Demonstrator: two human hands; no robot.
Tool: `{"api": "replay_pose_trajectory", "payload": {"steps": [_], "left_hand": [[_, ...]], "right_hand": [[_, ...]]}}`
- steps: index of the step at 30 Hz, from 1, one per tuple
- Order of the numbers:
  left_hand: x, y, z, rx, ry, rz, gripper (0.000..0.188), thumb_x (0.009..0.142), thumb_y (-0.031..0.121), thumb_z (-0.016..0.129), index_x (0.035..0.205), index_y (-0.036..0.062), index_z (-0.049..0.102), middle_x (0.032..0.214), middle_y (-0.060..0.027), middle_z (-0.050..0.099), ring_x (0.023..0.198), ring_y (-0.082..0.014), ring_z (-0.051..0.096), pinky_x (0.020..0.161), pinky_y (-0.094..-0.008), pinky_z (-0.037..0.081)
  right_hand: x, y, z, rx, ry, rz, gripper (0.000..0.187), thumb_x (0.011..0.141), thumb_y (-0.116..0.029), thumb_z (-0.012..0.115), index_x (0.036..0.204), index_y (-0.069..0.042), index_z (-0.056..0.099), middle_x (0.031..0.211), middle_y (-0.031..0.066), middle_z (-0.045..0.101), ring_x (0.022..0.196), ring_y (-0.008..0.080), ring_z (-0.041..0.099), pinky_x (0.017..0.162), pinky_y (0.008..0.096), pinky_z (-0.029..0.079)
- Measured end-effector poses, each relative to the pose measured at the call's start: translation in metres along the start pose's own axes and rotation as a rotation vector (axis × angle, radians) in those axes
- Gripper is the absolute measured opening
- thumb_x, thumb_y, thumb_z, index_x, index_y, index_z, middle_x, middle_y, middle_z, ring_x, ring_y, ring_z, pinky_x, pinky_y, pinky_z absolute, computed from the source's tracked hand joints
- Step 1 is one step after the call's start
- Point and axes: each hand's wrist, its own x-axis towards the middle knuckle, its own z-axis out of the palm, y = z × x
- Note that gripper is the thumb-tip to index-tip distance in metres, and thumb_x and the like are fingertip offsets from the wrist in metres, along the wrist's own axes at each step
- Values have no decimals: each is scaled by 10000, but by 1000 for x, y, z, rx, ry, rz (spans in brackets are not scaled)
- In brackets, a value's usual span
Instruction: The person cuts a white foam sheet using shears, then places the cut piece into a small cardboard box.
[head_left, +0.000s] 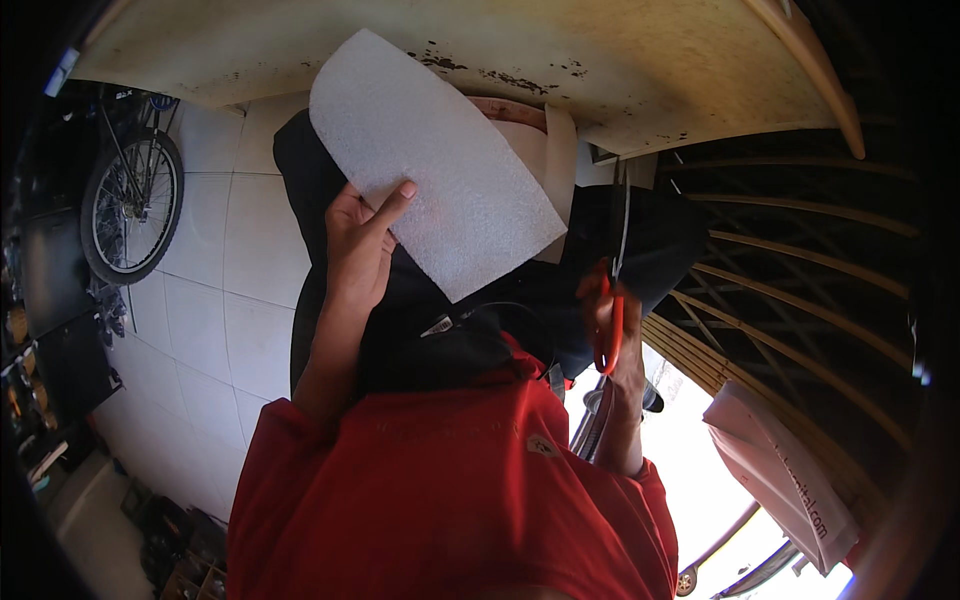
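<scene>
A white foam sheet (pixel 440 170) with one rounded end and a straight-cut end is pinched in my left hand (pixel 362 245), the thumb on top and the fingers behind it. It is held tilted above my lap. On the right, my right hand (pixel 628 350) grips a pair of scissors (pixel 609 340) by its orange handles. The scissor blades point away from me, apart from the foam sheet. Partly hidden behind the foam sheet is a cream-coloured piece (pixel 562 165) with a reddish-brown strip next to it.
A worn, pale yellowish panel (pixel 640 60) with dark chipped spots spans the far side. Left is a bicycle wheel (pixel 132 205) on white floor tiles (pixel 190 310). To the right are a slatted folding gate (pixel 800 255) and a pale printed bag (pixel 775 475).
</scene>
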Motion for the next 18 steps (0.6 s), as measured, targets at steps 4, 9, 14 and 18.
{"api": "replay_pose_trajectory", "payload": {"steps": [4,9,14,18], "left_hand": [[8,7,2,-33,-12,53,373,833,40,711,1155,-38,539,1069,-123,643,986,-158,613,831,-285,476],[10,9,6,-8,-49,81,367,835,27,704,1156,-42,542,1048,-128,652,965,-161,624,834,-284,483],[1,3,14,165,-60,48,374,841,16,693,1173,-43,530,1063,-132,651,969,-155,628,821,-277,495],[-3,9,23,13,-49,99,402,848,23,690,1198,-41,504,1077,-134,644,978,-151,628,821,-279,502]], "right_hand": [[-36,3,-5,-184,-226,35,650,762,-608,687,951,4,574,672,65,534,624,179,533,586,330,414],[-46,-4,-1,-245,-331,109,675,721,-567,734,1004,20,558,752,137,589,691,278,577,658,377,453],[-21,-14,14,-311,-402,42,598,738,-530,743,917,16,578,699,144,577,661,320,584,646,402,441],[-9,-21,26,-240,-400,73,576,750,-543,735,806,11,586,567,88,528,551,241,563,589,374,428]]}}
